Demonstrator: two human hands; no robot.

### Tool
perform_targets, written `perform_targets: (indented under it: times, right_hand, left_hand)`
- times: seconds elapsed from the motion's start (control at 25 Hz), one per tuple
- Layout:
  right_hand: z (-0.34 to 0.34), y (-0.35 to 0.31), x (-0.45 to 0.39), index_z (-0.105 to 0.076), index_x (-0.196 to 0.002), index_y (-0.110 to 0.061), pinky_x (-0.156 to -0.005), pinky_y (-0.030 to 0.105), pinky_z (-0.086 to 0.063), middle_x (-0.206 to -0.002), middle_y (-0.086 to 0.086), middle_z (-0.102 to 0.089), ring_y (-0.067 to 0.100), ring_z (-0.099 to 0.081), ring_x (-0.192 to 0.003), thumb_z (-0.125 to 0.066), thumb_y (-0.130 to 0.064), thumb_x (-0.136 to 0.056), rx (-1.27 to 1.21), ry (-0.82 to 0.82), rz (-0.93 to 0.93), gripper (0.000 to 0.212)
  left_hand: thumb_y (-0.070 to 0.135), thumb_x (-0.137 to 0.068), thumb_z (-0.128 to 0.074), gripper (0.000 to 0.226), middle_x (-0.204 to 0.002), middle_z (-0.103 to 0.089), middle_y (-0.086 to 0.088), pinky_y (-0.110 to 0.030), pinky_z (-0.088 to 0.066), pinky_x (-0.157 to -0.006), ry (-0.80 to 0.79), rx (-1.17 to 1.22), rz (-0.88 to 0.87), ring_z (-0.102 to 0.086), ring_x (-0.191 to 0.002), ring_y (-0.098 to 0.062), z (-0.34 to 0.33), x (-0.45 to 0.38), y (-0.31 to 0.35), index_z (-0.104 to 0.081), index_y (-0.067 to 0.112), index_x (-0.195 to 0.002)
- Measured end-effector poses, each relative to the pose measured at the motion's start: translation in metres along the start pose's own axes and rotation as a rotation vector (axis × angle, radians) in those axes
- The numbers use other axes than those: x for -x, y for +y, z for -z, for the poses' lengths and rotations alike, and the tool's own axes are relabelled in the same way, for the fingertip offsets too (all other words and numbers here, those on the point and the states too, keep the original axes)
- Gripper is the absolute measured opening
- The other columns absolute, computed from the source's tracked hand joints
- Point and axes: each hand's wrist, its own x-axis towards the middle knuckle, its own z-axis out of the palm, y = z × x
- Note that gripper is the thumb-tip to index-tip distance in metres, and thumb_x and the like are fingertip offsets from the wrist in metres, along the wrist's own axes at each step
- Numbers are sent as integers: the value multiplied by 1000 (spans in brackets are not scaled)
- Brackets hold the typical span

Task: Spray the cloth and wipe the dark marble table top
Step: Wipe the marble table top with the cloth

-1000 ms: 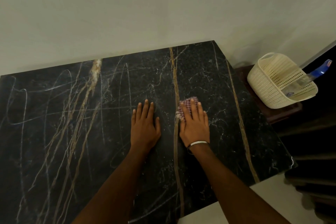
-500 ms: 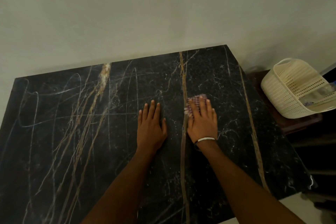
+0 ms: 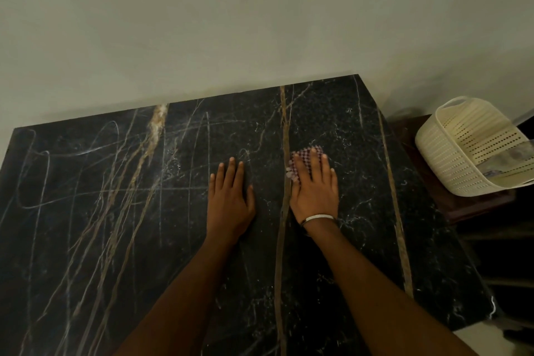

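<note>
My right hand (image 3: 313,188) presses the cloth (image 3: 303,160) flat under straight fingers; my left hand (image 3: 231,199) rests flat on the bench (image 3: 115,211), holding nothing; I should keep even pressure and wipe in long overlapping strokes.

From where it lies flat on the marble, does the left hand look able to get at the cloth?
Probably yes. The left hand rests flat beside the right hand, with only bare table between. But the right hand covers most of the cloth, leaving just its edges free.

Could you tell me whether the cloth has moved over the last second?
No, not noticeably: the cloth still lies under the right hand, its left edge against the same brown vein of the marble top.
</note>
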Motion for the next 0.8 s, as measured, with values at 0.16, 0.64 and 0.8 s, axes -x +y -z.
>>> perform_targets:
  times: [0.16, 0.64, 0.8]
  right_hand:
    - [-1, -13, -6, -15, -152, -33, -120, 46, -5, -162, 4, 0, 27, 3, -149, -37, -33, -97, -8, 15, -73, 60]
    - [-7, -33, -46, -15, -152, -33, -120, 45, -7, -162, 3, -3, 26, 1, -149, -37, -33, -94, -8, 13, -88, 63]
    - [-14, -47, -50, -11, -153, -34, -119, 44, -6, -163, 2, 0, 25, 3, -149, -35, -34, -95, 8, -21, 56, 62]
  left_hand:
    - [40, -101, -32, 60, -163, -3, -2, -38, 5, -122, 17, 3, 11, 5, -150, -19, 0, -9, 2, -12, 20, -154]
    - [39, -101, -33, 60, -163, -4, -3, -37, 6, -121, 3, 8, -11, 4, -150, -19, 6, -54, -10, -13, 19, -154]
    - [38, -101, -33, 60, -163, -5, -3, -39, 4, -122, 5, 9, -13, 3, -150, -20, 6, -65, -9, -14, 19, -154]
